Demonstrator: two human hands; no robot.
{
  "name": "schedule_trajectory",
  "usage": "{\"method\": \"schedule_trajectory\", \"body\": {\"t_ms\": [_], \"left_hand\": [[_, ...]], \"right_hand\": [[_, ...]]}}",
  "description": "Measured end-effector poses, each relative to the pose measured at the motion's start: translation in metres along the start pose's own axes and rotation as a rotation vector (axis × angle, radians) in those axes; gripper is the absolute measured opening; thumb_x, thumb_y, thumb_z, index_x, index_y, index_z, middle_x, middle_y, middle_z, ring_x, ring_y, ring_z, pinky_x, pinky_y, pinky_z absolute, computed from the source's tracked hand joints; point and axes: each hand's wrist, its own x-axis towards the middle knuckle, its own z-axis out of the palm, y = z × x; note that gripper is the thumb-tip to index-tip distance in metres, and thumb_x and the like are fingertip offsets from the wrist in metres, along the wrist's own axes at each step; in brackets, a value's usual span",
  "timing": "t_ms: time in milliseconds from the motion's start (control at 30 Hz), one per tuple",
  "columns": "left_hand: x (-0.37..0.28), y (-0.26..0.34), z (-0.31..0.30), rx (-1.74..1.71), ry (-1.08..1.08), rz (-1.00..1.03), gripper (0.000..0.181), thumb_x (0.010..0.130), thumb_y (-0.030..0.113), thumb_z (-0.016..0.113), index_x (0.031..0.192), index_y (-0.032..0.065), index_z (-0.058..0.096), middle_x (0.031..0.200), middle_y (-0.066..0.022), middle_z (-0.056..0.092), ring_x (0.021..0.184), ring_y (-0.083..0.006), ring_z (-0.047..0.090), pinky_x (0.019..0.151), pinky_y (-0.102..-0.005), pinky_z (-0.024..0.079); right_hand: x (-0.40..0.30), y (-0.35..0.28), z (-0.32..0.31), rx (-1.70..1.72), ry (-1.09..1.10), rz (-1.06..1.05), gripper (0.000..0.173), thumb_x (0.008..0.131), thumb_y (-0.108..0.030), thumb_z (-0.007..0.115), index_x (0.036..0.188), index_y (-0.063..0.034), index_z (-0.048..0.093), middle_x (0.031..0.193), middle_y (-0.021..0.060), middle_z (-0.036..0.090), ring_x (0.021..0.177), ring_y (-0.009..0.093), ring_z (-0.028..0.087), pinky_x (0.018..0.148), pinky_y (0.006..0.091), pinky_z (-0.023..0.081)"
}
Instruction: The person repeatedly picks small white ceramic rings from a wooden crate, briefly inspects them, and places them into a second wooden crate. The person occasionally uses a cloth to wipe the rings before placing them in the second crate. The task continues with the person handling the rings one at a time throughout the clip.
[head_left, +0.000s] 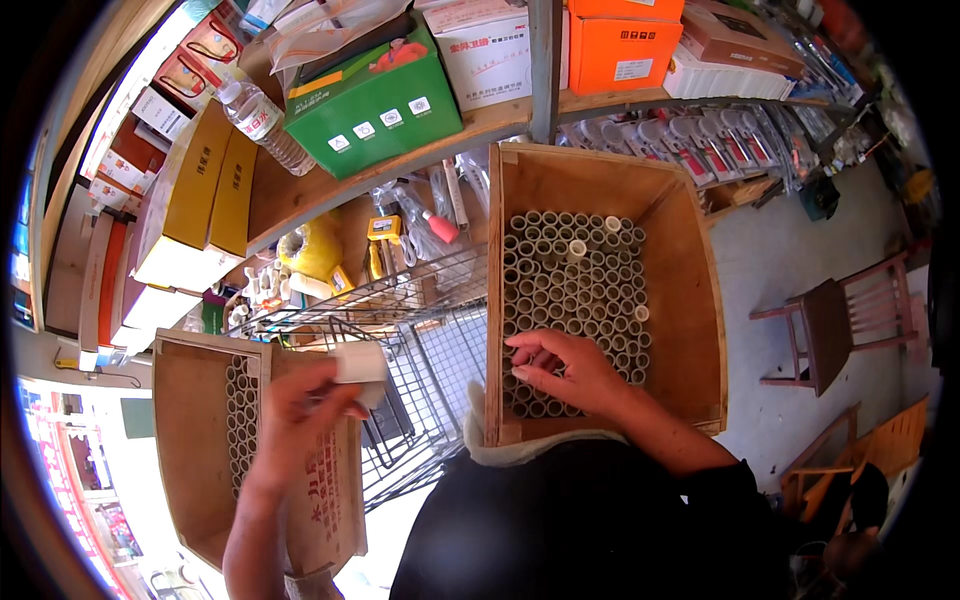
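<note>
My left hand (304, 409) grips a white plastic pipe fitting (361, 363), blurred by motion, above the space between two wooden boxes. My right hand (574, 367) hovers at the near left side of the right wooden box (679, 300), thumb and forefinger apart, with nothing visible between them. Inside that box, rows of short pale tubular fittings (571, 285) stand on end, open ends up; a few look whiter. Behind my left forearm is the left wooden box (199, 450), which bears red writing and holds similar upright tubular fittings (241, 427).
A black wire rack (450, 337) lies between the boxes. The wooden shelf (281, 202) ahead carries a green carton (375, 105), a water bottle (266, 127) and yellow boxes (206, 187). To the right, a wooden chair (832, 330) stands on the grey floor (739, 270).
</note>
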Motion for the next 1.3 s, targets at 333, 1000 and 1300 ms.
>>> {"method": "schedule_trajectory", "body": {"t_ms": [333, 1000, 1300], "left_hand": [[0.016, -0.040, 0.067, 0.181, -0.407, 0.053, 0.024, 0.090, 0.009, 0.065, 0.111, -0.0015, 0.064, 0.088, -0.0161, 0.069, 0.073, -0.0179, 0.068, 0.064, -0.0294, 0.053], [0.013, -0.028, 0.063, 0.345, -0.358, 0.324, 0.035, 0.086, 0.007, 0.063, 0.120, 0.0117, 0.060, 0.094, -0.0157, 0.064, 0.085, -0.0363, 0.064, 0.073, -0.0430, 0.052], [0.017, -0.016, 0.055, 0.328, -0.292, 0.384, 0.036, 0.086, 0.004, 0.062, 0.121, 0.0116, 0.060, 0.088, -0.0135, 0.062, 0.078, -0.0335, 0.064, 0.069, -0.0408, 0.053]], "right_hand": [[0.001, -0.012, 0.006, -0.081, -0.171, -0.181, 0.045, 0.085, -0.028, 0.072, 0.126, -0.0144, 0.060, 0.109, 0.0035, 0.060, 0.081, 0.015, 0.065, 0.074, 0.0280, 0.053], [0.004, -0.024, 0.027, -0.089, -0.175, -0.181, 0.047, 0.080, -0.015, 0.075, 0.123, -0.0090, 0.059, 0.106, 0.0054, 0.061, 0.082, 0.012, 0.065, 0.070, 0.0259, 0.053], [0.012, 0.004, 0.011, 0.008, 0.101, -0.035, 0.043, 0.077, -0.008, 0.077, 0.116, -0.0064, 0.059, 0.096, 0.0001, 0.063, 0.075, 0.006, 0.057, 0.066, 0.0214, 0.047]]}}
